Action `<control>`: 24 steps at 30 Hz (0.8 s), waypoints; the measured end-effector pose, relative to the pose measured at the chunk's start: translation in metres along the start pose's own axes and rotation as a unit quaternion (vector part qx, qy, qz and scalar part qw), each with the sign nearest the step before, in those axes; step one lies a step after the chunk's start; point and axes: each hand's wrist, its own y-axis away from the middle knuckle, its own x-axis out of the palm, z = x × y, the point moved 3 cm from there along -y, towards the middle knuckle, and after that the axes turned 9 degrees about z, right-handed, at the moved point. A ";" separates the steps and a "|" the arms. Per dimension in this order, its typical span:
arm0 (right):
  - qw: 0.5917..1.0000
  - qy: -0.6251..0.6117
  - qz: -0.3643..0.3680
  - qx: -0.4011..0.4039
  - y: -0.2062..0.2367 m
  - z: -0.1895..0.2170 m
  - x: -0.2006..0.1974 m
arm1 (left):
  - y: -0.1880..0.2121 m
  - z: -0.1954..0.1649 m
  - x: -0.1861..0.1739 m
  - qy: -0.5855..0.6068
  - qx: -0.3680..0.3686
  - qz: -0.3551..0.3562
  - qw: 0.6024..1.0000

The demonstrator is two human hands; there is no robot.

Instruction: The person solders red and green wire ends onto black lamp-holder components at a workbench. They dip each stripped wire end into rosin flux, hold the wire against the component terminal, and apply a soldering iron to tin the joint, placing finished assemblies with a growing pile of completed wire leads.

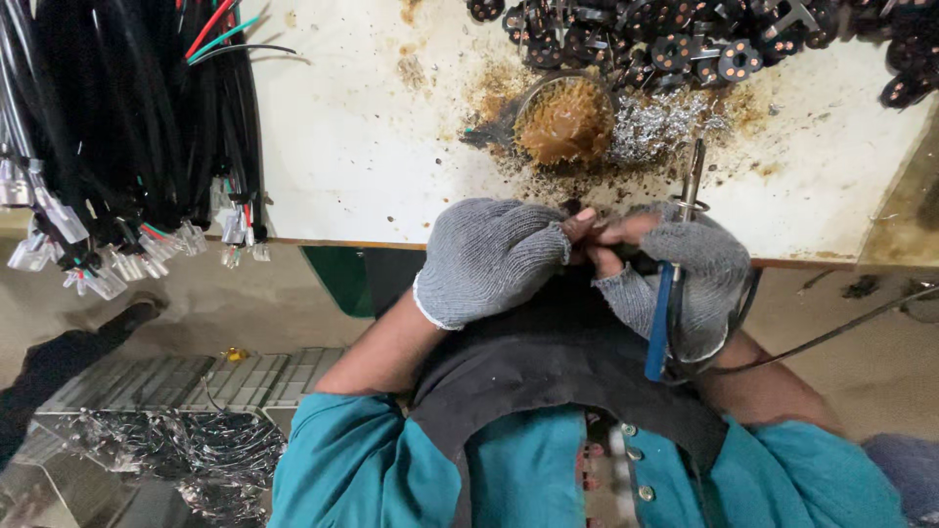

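A worker's left hand [492, 256], in a grey fingerless glove, pinches a small part, too hidden to identify, against the fingertips of the right hand [685, 279], which grips a blue-handled soldering iron [675, 264] pointing up at the stained white bench [362, 147]. Just beyond, a round tin [565, 119] holds brown flux paste beside solder scraps [660, 122]. Wound coils [675, 39] lie heaped farther back; black cable bundles [117, 137] hang left.

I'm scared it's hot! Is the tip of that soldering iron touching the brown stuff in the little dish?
Apart. The head view shows the soldering iron in the right hand, its tip over the silvery scraps, stained bench between it and the dish of brown paste.
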 end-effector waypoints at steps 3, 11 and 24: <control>0.990 -0.130 0.018 0.049 0.001 -0.001 -0.001 | 0.001 0.001 -0.002 0.026 -0.006 -0.001 1.000; 0.993 -0.103 0.034 0.044 0.010 -0.003 -0.002 | -0.003 0.000 0.001 0.008 0.009 0.027 1.000; 0.993 -0.080 0.081 0.032 0.025 -0.028 0.005 | -0.004 -0.003 -0.001 -0.005 -0.015 -0.047 0.999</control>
